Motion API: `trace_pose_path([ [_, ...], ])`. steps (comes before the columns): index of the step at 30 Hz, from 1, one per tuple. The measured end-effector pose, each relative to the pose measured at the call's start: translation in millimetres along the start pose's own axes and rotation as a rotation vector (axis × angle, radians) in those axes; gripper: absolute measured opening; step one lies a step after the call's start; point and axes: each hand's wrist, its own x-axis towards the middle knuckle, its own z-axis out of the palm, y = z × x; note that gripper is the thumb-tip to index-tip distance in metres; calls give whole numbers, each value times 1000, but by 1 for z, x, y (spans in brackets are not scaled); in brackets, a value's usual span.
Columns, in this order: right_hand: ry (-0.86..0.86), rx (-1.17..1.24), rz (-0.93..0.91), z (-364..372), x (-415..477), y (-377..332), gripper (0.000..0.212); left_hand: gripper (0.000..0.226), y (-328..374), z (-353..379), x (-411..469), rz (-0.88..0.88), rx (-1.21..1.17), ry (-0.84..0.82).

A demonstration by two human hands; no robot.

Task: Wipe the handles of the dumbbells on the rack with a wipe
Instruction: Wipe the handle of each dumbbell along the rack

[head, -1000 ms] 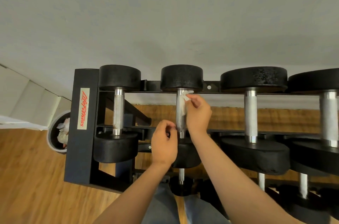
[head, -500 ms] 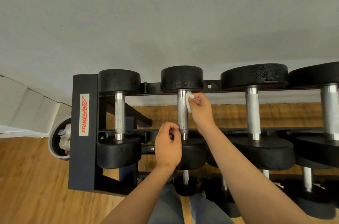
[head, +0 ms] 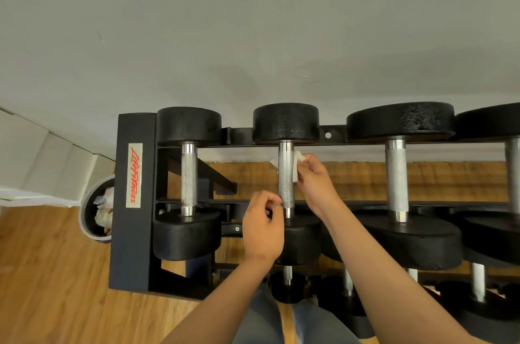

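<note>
A black rack (head: 132,202) holds black dumbbells with knurled metal handles on its top tier. My right hand (head: 316,183) pinches a small white wipe (head: 297,167) against the right side of the second dumbbell's handle (head: 286,174); a corner of the wipe shows on the handle's left side. My left hand (head: 263,228) hovers with curled fingers at the lower end of the same handle, thumb and forefinger close to the metal; I cannot tell if they touch it. The first dumbbell's handle (head: 188,177) is to the left, a larger one's handle (head: 396,177) to the right.
A grey wall rises behind the rack. A round bin (head: 94,214) with crumpled papers stands on the wooden floor left of the rack. More dumbbells (head: 478,281) sit on the lower tier, under my right forearm.
The wipe has gone from the upper right of the handle to lying behind it, one corner now out on the left. My left hand has stayed at the handle's lower end.
</note>
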Motion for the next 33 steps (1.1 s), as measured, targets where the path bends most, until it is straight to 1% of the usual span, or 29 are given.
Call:
trace_pose_path([
  [3, -44, 97, 73, 1, 5, -3, 18, 19, 1, -1, 0, -1, -3, 3],
  [7, -2, 282, 127, 6, 23, -17, 23, 18, 0, -1, 0, -19, -11, -2],
  [11, -25, 286, 104, 3, 11, -4, 17, 17, 0, 0, 0, -16, -5, 0],
  [13, -22, 280, 95, 0, 4, 3, 22, 17, 0, 0, 0, -18, -6, -3],
  [15, -17, 235, 56, -3, 2, 0, 23, 17, 0, 0, 0, -20, -12, 1],
  [19, 45, 93, -58, -2, 6, -20, 10, 18, -1, 0, 1, -32, -17, -4],
  [21, 79, 10, -107, -1, 2, -23, 8, 17, 0, 0, 0, -22, -18, -2],
  [24, 68, -104, -194, -9, -12, -8, 5, 16, -1, 0, 0, -13, -12, 2],
  [27, 71, -155, -258, -12, -24, 5, 5, 17, -3, 0, 0, -3, -12, 6],
  [33, 266, -208, -380, 14, -4, -20, 7, 19, -3, 1, 1, 25, -4, 11],
])
